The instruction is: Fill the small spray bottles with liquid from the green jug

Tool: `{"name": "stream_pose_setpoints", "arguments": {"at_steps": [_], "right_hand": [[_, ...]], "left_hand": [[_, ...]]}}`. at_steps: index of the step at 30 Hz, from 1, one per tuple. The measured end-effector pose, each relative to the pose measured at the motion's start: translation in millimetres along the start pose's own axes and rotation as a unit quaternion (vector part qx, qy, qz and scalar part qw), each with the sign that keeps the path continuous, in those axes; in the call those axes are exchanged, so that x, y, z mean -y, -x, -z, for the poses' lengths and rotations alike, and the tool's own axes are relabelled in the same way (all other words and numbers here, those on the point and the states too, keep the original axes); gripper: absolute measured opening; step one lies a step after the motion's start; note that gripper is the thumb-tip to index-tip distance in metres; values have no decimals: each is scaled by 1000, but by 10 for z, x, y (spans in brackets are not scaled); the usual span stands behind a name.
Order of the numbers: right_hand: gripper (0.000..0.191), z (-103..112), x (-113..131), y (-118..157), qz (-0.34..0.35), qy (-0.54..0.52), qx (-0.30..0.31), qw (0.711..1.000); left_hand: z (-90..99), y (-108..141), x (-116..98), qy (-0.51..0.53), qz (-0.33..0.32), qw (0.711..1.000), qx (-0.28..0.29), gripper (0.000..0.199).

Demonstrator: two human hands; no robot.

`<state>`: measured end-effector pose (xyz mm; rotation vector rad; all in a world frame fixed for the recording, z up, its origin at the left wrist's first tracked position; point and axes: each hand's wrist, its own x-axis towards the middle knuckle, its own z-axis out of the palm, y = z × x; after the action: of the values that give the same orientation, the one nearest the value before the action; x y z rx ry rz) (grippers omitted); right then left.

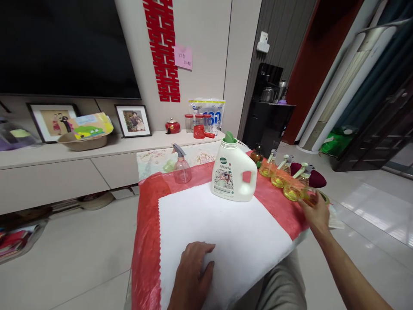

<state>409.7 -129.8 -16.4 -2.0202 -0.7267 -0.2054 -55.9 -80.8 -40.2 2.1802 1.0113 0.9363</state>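
My left hand point(195, 273) rests on a white felt-like cloth point(226, 232), its thumb apart from the curled fingers and nothing between them. Out at the right edge of the table, my right hand point(318, 213) has its fingers around a clear bottle with yellow liquid point(310, 199), largely hidden by the hand. It is the nearest of a row of pump bottles point(292, 191) holding yellow liquid. A large white detergent jug point(230, 172) stands upright at the back of the cloth, with a green piece point(229, 137) in its mouth.
Behind the cloth, a pink spray bottle point(182, 170) stands on the red plastic sheet point(148, 241). A brown bottle point(257, 156) is at the table's far right. On the ledge behind are jars with red lids point(189, 123), a red pot point(172, 126) and a clear bag point(208, 107).
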Motion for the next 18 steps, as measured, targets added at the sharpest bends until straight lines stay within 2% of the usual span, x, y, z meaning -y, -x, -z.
{"name": "stream_pose_setpoints", "arguments": {"at_steps": [2, 6, 10, 12, 14, 16, 18], "right_hand": [[95, -4, 83, 242, -16, -9, -12, 1000], [72, -95, 287, 669, -1, -38, 51, 998], [68, -230, 380, 809, -6, -19, 149, 989], [66, -264, 362, 784, -18, 28, 199, 979], [65, -285, 297, 740, -22, 66, 233, 970], [62, -319, 188, 714, -14, 78, 243, 967], [59, -380, 53, 719, 8, 77, 238, 968]], "left_hand": [[13, -16, -57, -2, 16, 999, 28, 35], [84, -46, -203, 9, 39, 992, 120, 47], [327, -78, -242, 89, 55, 968, 228, 57], [477, -148, -221, 133, 93, 951, 265, 55], [603, -302, -171, 142, 158, 944, 252, 45], [695, -549, -90, 158, 243, 938, 189, 37], [763, -860, 13, 129, 245, 956, 96, 37]]}}
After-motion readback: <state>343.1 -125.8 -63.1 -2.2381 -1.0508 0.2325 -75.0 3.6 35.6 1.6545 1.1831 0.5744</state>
